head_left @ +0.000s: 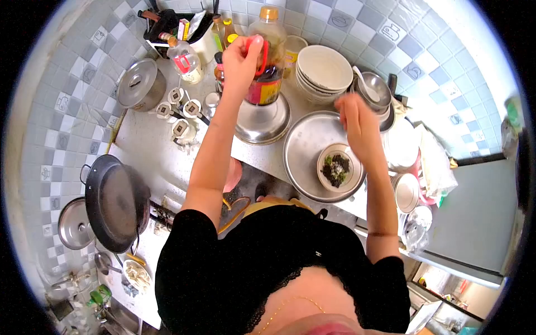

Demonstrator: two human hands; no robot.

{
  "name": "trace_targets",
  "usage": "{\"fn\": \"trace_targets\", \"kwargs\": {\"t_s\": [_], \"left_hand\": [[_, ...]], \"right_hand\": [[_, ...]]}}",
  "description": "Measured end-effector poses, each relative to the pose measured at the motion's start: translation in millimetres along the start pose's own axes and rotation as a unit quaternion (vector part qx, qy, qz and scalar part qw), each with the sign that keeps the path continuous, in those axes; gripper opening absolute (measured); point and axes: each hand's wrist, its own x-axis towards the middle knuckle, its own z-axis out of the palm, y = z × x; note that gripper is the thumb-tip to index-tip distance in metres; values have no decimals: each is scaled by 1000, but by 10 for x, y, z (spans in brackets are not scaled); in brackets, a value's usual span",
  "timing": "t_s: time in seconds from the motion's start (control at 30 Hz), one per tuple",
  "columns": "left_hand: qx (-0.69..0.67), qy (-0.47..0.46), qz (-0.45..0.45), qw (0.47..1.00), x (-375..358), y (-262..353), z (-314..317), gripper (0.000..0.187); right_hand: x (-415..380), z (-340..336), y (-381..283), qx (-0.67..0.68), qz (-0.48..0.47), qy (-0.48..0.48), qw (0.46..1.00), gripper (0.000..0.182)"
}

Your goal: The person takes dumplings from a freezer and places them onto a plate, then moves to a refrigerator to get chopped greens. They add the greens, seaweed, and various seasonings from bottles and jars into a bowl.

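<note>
My left hand (244, 62) is wrapped round the red handle of a big plastic bottle (268, 72) with dark liquid and an orange cap. The bottle's base overlaps a round steel lid (262, 124). Over the far right rim of a wide metal tray (301, 148) is my right hand (358, 124), its bent fingers smeared by motion. On that tray sits a small bowl (322, 174) with dark and green chopped food and a white sprinkle (337, 167). Just beyond my right hand stands a stack of white bowls (322, 70).
Left of the bottle are a clear squeeze bottle (187, 62), a lidded pot (139, 86) and gas burner parts (181, 117). A big wok (114, 204) sits at far left. Right of the stack is a steel pan with a spoon (373, 89); plates (401, 146) stand nearer.
</note>
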Motion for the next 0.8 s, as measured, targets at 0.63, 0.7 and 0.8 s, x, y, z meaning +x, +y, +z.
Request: {"fn": "trace_targets", "kwargs": {"t_s": [0.63,0.7,0.8], "left_hand": [[-109,105,-145,978,447,-2101,-1,38],[-90,118,-165,975,424,-2330,-84,39],[-36,114,-159,980,328,-2515,-136,40]], "right_hand": [[-1253,64,626,77,231,16,970,16],[-1230,115,605,78,217,8,973,16],[-1165,190,561,89,223,-17,971,16]]}}
